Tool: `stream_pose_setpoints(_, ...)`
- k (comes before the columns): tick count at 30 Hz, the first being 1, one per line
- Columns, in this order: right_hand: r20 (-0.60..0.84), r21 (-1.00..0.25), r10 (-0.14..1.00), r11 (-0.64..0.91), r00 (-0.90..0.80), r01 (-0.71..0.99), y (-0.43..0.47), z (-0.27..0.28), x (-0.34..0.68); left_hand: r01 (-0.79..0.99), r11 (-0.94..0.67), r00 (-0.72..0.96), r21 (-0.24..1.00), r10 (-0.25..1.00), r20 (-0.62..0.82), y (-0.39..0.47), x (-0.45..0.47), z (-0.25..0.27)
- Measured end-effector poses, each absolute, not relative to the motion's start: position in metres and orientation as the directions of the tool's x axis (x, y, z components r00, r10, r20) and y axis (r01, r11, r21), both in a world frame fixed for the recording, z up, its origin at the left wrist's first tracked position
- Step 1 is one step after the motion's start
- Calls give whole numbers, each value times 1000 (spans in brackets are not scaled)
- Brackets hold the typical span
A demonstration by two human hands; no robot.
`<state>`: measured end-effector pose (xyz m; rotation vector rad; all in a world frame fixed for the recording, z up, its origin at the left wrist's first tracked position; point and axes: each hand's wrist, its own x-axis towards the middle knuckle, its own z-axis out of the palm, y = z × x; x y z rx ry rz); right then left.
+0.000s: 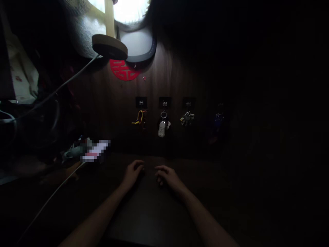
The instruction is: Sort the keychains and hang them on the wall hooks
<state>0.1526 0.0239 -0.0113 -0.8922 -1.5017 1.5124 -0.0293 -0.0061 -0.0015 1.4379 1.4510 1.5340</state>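
Observation:
My left hand [134,172] rests low over the dark table [144,212], its fingers loosely bent and nothing visible in them. Across a narrow gap, my right hand [168,175] mirrors it with the index finger stretched out and the other fingers curled a little. Neither hand touches the other. Behind them on the dark wood panel hang a yellow cord [140,117], a car key fob [161,129] on a ring, and a bunch of keys [187,118], each from a black hook.
A bright lamp [132,10] shines above, near a wooden-stemmed round base [110,46] with a cable [66,82]. A red paper cutout [124,71] is on the panel. At left lie a blurred-out phone-like thing [96,151] and a white cable [55,193]. The right side is too dark to read.

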Motion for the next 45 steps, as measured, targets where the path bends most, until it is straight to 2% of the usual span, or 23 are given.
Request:
stream_pose_setpoints(6,66,-998,916,54,-395,-43,25,-10,158,194,-141,-24,971,989,148,-28,-30,-3)
stream_pose_setpoints(9,63,-998,905,57,-421,-26,21,-3,162,69,-86,29,994,996,85,-36,-31,0)
stream_pose_setpoints(11,81,-996,908,56,-412,-72,18,5,167,-83,-60,72,995,995,66,-38,-34,2)
stream_pose_setpoints(16,129,-929,917,-22,-377,-370,6,31,189,-499,4,213,867,970,118,-43,-41,13)
stream_pose_setpoints(18,227,-860,916,28,-332,-509,0,39,201,-585,30,264,811,952,155,-45,-40,23)
stream_pose_setpoints(22,300,-790,932,123,-204,-600,-9,45,223,-721,-41,243,692,919,309,-47,-33,42)
stream_pose_setpoints(25,284,-756,949,134,-138,-641,-9,45,233,-759,-140,140,636,918,370,-44,-32,46)
stream_pose_setpoints(31,311,-738,943,164,-114,-655,-2,48,231,-781,-248,-22,573,928,372,-34,-46,36)
stream_pose_setpoints(35,269,-770,948,105,-171,-630,-1,48,227,-780,-232,-32,582,942,334,-30,-49,33)
stream_pose_setpoints(41,242,-747,957,77,-162,-661,3,43,229,-821,-169,10,545,951,310,-28,-47,32)
stream_pose_setpoints(45,279,-747,942,92,-186,-658,2,45,228,-827,-135,43,546,952,301,-26,-46,31)
